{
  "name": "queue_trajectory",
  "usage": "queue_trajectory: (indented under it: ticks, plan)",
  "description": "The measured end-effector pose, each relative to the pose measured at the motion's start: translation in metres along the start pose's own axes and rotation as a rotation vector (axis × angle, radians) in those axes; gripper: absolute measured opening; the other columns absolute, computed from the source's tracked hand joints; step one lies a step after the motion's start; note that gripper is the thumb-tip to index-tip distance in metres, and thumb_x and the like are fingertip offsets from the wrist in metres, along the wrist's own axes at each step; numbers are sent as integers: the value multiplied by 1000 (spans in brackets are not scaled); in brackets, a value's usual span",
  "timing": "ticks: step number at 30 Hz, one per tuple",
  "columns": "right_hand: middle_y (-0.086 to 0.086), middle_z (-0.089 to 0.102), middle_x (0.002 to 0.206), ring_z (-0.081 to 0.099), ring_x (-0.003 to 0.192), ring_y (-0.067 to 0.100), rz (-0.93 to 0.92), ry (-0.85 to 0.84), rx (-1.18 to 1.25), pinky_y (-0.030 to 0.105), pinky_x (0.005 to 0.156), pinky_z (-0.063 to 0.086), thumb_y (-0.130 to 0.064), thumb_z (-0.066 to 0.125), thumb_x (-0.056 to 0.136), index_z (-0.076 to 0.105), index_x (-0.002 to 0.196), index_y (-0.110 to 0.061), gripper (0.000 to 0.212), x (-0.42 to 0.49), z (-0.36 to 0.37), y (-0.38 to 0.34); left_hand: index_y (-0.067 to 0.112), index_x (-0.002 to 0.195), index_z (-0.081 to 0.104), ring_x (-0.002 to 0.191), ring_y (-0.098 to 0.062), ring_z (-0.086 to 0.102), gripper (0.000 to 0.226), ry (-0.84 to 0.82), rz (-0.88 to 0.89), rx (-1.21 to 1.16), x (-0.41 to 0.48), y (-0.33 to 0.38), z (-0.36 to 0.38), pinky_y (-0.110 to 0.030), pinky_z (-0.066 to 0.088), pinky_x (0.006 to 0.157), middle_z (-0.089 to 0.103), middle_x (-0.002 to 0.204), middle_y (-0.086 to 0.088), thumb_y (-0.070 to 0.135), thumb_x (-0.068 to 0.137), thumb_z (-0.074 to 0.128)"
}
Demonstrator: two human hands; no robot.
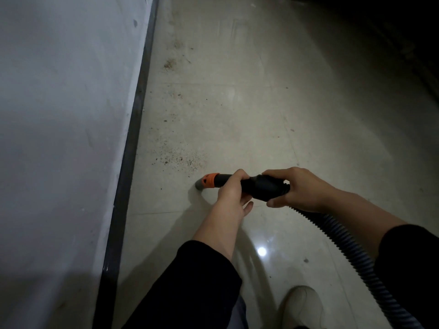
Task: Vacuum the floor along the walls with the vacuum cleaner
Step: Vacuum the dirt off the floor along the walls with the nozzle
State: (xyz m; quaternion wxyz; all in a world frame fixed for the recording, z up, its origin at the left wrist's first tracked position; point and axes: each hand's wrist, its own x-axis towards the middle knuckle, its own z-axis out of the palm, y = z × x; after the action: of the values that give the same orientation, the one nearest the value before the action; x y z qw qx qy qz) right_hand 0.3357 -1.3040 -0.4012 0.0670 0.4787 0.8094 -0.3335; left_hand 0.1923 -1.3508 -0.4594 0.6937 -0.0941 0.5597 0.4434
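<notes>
At the foot of the wall [59, 115], just out from the dark skirting [133, 129], the grey nozzle [201, 184] of the vacuum cleaner meets the floor [261, 115]. The left hand [231, 194] is curled over the smooth black tube [260, 186] directly behind the orange collar [211, 180]. The right hand [300, 188] clasps the thicker cuff where the ribbed hose [344, 248] joins; both hands hold firmly. The tube's long axis runs across the view, its tip pointing towards the skirting, and the left hand is the nearer to the tip. A scatter of brown grit [180, 159] lies just beyond the nozzle, further along the wall, with more patches further on. Judgement: the next pass must run forward, parallel to the skirting. The tiles are pale, glossy and reflective; the hose is flexible and trails back past a pale shoe [301, 305].
</notes>
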Motion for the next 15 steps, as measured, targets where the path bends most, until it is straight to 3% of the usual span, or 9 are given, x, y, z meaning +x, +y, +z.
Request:
queue_trajectory:
  ticks: [6,10,15]
  plan:
    - [-7,68,98,61,88,14,-59,-28,-45,35,82,52,-28,79,75,61,118,-30,46,9,9,-22,9,105,58,88,-18,62,26,59,29,-43,-7,10,-14,-36,46,82,66,105,-7,19,81,60]
    - [-4,68,96,60,84,13,-90,-40,-74,34,80,51,-28,78,76,61,117,-28,45,15,15,-37,7,118,58,91,-20,62,40,89,58,-89,-11,15,-25,-37,46,84,65,112,-10,17,80,59]
    - [-4,68,98,61,87,15,-111,-60,-80,35,82,51,-27,79,75,62,118,-28,46,19,18,-43,6,119,54,87,-21,60,39,115,66,-108,-20,20,-31,-39,45,86,63,113,-11,14,82,57]
